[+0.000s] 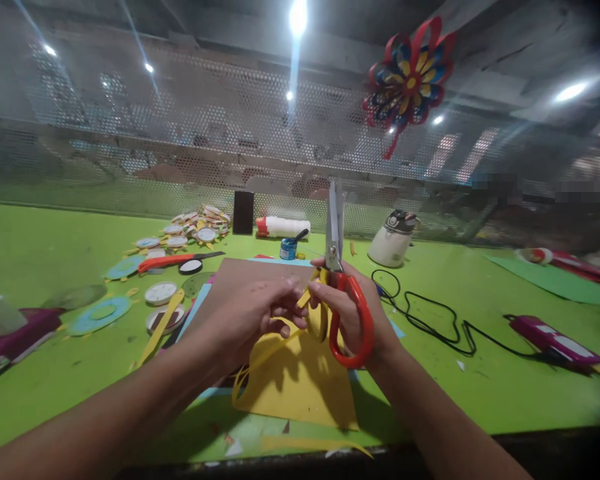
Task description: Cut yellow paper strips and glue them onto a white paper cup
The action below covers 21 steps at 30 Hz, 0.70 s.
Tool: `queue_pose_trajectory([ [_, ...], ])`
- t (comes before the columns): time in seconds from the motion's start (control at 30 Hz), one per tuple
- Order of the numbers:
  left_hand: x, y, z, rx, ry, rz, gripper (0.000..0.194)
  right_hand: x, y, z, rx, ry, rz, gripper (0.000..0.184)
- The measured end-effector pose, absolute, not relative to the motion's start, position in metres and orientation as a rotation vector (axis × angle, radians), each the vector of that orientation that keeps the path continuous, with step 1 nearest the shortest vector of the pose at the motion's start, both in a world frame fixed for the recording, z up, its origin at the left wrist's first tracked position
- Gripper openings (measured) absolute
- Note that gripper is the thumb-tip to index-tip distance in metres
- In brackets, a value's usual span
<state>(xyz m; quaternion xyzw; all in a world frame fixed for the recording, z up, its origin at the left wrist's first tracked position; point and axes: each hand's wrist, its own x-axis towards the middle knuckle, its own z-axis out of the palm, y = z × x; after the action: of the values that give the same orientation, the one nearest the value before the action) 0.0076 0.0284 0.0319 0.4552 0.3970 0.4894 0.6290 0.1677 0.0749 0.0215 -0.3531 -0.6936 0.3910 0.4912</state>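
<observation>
Red-handled scissors [353, 327] hang from my right hand [347, 303], blades pointing up and away. Its thumb and fingertips also pinch a curled yellow paper strip [320, 313]. My left hand [265, 303] is just left of the strip, fingers loosely bent and apart. Whether a left fingertip touches the strip, I cannot tell. Below both hands lies a yellow paper sheet [305, 393], with a thin yellow loop at its left edge. Under it is a brown board [230, 273] with light blue paper showing at the sides.
Paper clock faces [205, 230] are heaped at the back left, near a red-handled cutter [165, 261]. Behind the board stand a blue jar [289, 249], a white roll [285, 227] and a phone [243, 213]. A black cable [430, 327] crosses the right side.
</observation>
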Motion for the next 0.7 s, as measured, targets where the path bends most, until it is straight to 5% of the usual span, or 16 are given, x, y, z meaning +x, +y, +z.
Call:
queue_pose_trajectory([
  [0.13, 0.008, 0.034, 0.028, 1.001, 0.91, 1.131, 0.04, 0.161, 0.074, 0.02, -0.864, -1.597, 0.986, 0.032],
  [0.3, 0.008, 0.035, 0.025, 1.187, 0.971, 1.149, 0.02, 0.15, 0.069, 0.022, -0.796, -1.506, 1.087, 0.032],
  [0.7, -0.003, 0.034, 0.02, 1.254, 1.085, 1.172, 0.012, 0.15, 0.068, 0.019, -0.882, -1.598, 1.178, 0.029],
])
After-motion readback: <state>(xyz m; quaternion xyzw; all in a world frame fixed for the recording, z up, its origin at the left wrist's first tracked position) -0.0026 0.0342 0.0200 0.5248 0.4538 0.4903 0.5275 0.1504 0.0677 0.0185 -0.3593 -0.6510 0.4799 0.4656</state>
